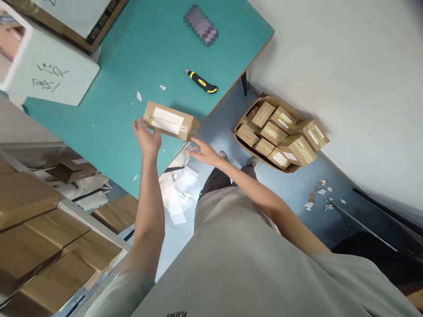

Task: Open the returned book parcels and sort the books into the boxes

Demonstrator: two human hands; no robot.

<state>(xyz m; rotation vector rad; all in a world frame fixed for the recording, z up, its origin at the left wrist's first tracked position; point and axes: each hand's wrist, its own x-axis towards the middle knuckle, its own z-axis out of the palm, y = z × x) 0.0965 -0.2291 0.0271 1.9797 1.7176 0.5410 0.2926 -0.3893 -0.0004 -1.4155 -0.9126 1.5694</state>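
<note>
A brown cardboard box [168, 121] with a white label and clear tape lies near the edge of the green table [125, 88]. My left hand [147, 137] is at the box's left end, its fingers apart and touching or nearly touching the cardboard. At the right end, my right hand [205, 152] has its fingers spread close to the lower corner; contact there is unclear. Beyond the box lies a black and yellow utility knife [202, 82]. A pixelated phone-like object [201, 25] rests farther back on the table.
An open carton [236, 132] packed with several small taped boxes stands on the floor to the right. A white bin [79, 81] with handwriting occupies the table's left side. Large boxes [53, 259] fill the lower left. Paper scraps [322, 191] litter the floor.
</note>
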